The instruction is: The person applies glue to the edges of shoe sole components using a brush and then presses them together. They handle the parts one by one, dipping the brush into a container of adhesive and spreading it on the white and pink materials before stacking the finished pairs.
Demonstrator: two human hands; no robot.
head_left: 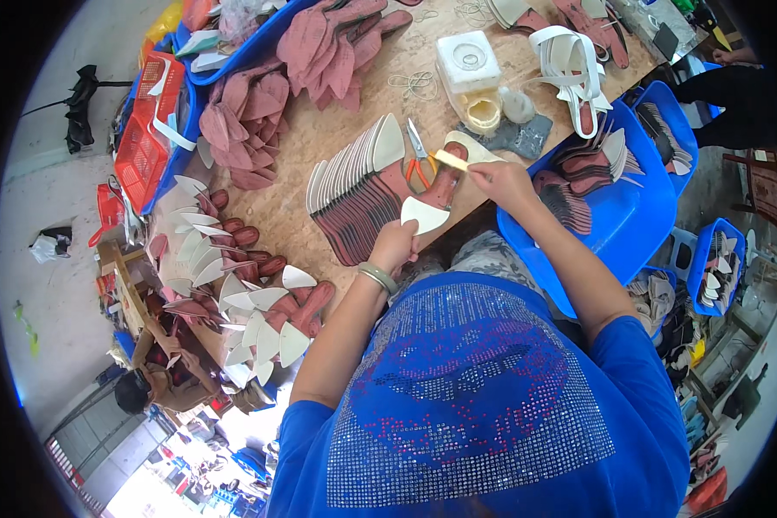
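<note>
My left hand (395,245) pinches the white pointed end of a dark red shoe insole (441,193) at the table's near edge. My right hand (503,185) is closed on a small pale yellow flat strip (451,161), which lies across the insole's far end; its exact kind is unclear. Under that far end is another cream-white piece (482,148). Left of the insole, a row of overlapping red insoles with white ends (354,186) lies fanned out. Orange-handled scissors (418,157) rest between the row and my insole.
A white square container (467,59) and a yellowish open cup (482,112) stand beyond my right hand. Red pieces (243,121) are heaped at the far left. Blue tubs (617,211) with insoles stand at the right. Another person (160,388) sits at the lower left.
</note>
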